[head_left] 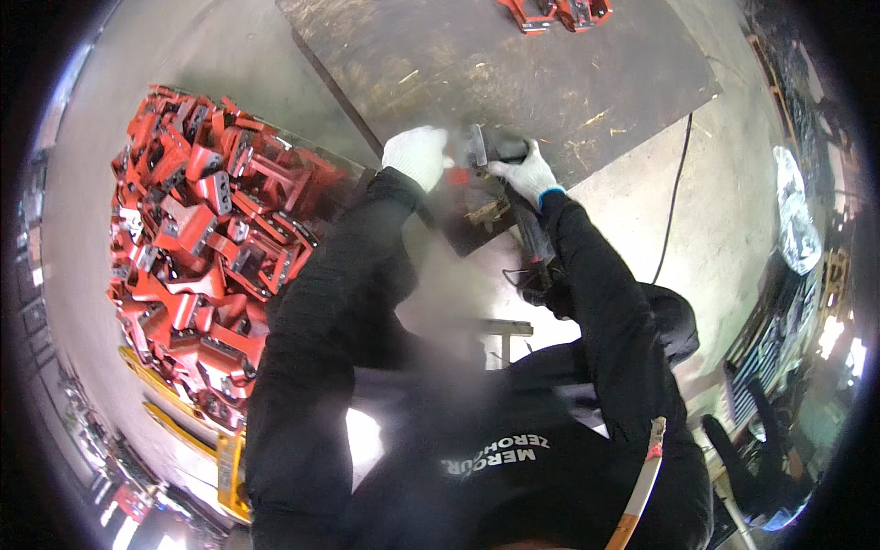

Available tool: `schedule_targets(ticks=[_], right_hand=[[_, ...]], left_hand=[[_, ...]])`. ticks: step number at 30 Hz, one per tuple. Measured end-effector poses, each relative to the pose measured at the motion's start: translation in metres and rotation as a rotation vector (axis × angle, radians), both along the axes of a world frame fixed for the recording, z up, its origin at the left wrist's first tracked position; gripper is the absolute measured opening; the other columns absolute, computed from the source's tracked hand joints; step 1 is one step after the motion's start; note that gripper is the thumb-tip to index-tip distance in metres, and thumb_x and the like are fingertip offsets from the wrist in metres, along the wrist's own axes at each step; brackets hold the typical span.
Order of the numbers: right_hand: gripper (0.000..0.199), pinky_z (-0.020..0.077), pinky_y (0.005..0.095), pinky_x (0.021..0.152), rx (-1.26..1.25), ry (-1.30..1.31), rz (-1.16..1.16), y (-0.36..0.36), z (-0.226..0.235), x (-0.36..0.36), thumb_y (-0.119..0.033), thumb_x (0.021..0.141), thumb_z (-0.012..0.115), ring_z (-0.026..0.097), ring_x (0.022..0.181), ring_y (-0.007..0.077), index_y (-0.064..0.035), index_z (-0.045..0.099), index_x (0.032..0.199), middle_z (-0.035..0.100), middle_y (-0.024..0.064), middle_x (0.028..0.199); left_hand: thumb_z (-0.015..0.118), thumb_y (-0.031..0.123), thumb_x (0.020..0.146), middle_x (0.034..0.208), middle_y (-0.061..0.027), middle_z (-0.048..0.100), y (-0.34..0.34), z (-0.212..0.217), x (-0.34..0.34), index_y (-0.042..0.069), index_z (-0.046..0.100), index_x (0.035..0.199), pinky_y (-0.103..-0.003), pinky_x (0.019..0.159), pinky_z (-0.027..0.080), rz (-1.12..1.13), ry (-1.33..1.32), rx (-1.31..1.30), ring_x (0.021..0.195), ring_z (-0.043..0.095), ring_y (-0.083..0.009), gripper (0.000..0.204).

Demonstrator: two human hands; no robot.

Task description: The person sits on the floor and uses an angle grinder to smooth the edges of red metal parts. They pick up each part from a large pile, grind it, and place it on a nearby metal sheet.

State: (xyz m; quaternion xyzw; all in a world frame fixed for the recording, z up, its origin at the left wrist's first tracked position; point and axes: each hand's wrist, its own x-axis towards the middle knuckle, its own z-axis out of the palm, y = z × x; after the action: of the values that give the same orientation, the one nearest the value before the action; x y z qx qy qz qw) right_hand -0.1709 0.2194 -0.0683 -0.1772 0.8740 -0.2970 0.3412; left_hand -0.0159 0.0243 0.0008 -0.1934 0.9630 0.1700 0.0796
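My left hand [417, 156], in a white glove, is curled at the near edge of a dark metal table [513, 78]. Its fingertips are close to a small red piece [460, 175], and a blurred patch hides what they hold. My right hand [529, 174], gloved in white with a blue cuff, is closed around the upper end of a dark, long-bodied power tool [532, 229]. The tool slants down toward my lap. Between both hands stands a flat greyish metal piece [477, 145]; whether it belongs to the tool, I cannot tell.
On my left is a large heap of red metal brackets [197, 225], with yellow metal bars [234, 472] below it. More red brackets [555, 13] lie on the table's far side. A black cable [678, 197] hangs at the right. Clear plastic wrap [796, 215] lies farther right.
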Motion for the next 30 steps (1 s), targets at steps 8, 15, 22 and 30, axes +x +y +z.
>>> schedule_targets(ticks=[8, 15, 22, 30], right_hand=[[0.090, 0.0507, 0.0378, 0.105, -0.243, -0.405, -0.232, 0.064, 0.002, 0.055, -0.023, 0.082, 0.084, 0.062, 0.122, 0.0283, 0.0045, 0.035, 0.152, 0.063, 0.0200, 0.132], [0.092, 0.0551, 0.0412, 0.099, -0.191, 0.148, -0.011, 0.072, -0.009, 0.077, -0.030, 0.080, 0.084, 0.070, 0.114, 0.0305, -0.0124, 0.037, 0.156, 0.071, 0.0148, 0.126], [0.074, 0.0584, 0.0469, 0.087, -0.022, 0.310, 0.232, 0.052, -0.029, 0.093, -0.041, 0.082, 0.082, 0.073, 0.099, 0.0385, -0.0171, 0.049, 0.144, 0.076, 0.0165, 0.107], [0.081, 0.0582, 0.0483, 0.087, -0.087, 0.400, 0.179, 0.059, -0.043, 0.092, -0.037, 0.079, 0.083, 0.073, 0.100, 0.0407, -0.0206, 0.045, 0.149, 0.076, 0.0177, 0.107]], left_hand=[[0.077, 0.032, 0.086, 0.100, -0.0157, 0.071, 0.001, -0.015, -0.005, 0.007, 0.070, 0.101, -0.050, 0.084, 0.056, -0.003, 0.042, 0.026, 0.099, 0.070, -0.0378, 0.030], [0.076, 0.031, 0.088, 0.099, -0.0162, 0.070, 0.004, -0.017, -0.001, 0.007, 0.070, 0.100, -0.050, 0.084, 0.056, 0.031, 0.048, -0.003, 0.099, 0.071, -0.0377, 0.028], [0.074, 0.034, 0.090, 0.099, -0.0145, 0.070, 0.005, -0.018, 0.002, 0.008, 0.070, 0.102, -0.050, 0.082, 0.057, 0.032, 0.024, 0.013, 0.097, 0.071, -0.0368, 0.028], [0.073, 0.034, 0.091, 0.099, -0.0146, 0.071, 0.005, -0.013, 0.004, 0.008, 0.070, 0.102, -0.050, 0.082, 0.057, 0.022, 0.043, 0.028, 0.097, 0.071, -0.0372, 0.028]])
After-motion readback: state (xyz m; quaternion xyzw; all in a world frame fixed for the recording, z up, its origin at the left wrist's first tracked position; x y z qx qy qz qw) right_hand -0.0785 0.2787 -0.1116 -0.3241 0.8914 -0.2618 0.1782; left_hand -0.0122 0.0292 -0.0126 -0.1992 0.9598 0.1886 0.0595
